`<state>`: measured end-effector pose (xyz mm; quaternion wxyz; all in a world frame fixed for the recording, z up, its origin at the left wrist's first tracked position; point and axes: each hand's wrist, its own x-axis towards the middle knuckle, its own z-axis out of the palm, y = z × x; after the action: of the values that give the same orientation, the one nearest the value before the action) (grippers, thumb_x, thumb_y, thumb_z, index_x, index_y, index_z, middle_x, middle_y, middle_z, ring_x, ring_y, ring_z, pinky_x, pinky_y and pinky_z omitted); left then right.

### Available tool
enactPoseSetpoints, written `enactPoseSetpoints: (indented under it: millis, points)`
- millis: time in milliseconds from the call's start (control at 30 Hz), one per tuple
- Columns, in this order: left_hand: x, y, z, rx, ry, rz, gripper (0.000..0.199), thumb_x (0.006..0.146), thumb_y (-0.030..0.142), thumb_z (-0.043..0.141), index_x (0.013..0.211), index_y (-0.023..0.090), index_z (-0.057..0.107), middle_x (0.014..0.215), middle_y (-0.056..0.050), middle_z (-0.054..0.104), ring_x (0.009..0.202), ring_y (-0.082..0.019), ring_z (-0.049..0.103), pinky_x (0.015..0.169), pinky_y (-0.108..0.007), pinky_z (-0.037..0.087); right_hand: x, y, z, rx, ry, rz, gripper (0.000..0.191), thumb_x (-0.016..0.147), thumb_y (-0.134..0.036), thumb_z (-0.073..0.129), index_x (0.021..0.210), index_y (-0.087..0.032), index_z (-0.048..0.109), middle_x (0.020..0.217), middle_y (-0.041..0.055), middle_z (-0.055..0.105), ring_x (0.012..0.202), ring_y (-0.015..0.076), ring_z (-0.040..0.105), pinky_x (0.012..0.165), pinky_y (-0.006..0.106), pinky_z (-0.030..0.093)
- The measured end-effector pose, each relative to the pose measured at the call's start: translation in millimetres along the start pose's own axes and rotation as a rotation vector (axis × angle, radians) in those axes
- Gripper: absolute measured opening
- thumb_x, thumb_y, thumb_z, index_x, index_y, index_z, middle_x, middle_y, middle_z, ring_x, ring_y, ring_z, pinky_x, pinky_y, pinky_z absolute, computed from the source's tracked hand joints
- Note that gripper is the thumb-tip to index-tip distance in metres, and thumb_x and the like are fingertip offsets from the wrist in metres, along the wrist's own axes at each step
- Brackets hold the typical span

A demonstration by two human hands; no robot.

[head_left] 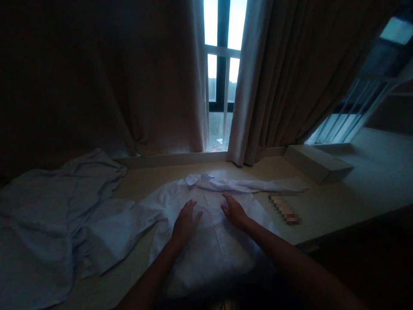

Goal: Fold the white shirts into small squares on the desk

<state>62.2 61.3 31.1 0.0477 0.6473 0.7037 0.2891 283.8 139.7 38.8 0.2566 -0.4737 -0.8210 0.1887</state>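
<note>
A white collared shirt (206,249) lies spread on the pale counter in front of me, its collar toward the window. One sleeve stretches out to the left, and the other lies across the top toward the right. Over the left half of the shirt front is my left hand (186,219), open, fingers extended. My right hand (235,211) is open too, on the right side of the front below the collar. Neither hand grips the cloth; whether the palms press on it I cannot tell in the dim light.
Another white garment (38,215) lies crumpled at the left. A pale box (318,163) stands on the counter (322,211) at the right, near a small pixelated item (284,209). Dark curtains (161,86) hang behind, parted at a bright window (222,77).
</note>
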Motion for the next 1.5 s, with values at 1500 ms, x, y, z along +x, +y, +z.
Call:
enactPoseSetpoints:
  millis: [1500]
  points:
    - [-98, -11, 11.2, 0.341, -0.076, 0.235, 0.054, 0.092, 0.047, 0.041, 0.143, 0.030, 0.041, 0.153, -0.007, 0.037, 0.144, -0.028, 0.025, 0.116, -0.056, 0.017, 48, 27, -38, -0.177, -0.204, 0.339, 0.054, 0.094, -0.053, 0.039, 0.081, -0.013, 0.072, 0.084, 0.0140, 0.072, 0.079, 0.0199, 0.067, 0.067, 0.025, 0.042]
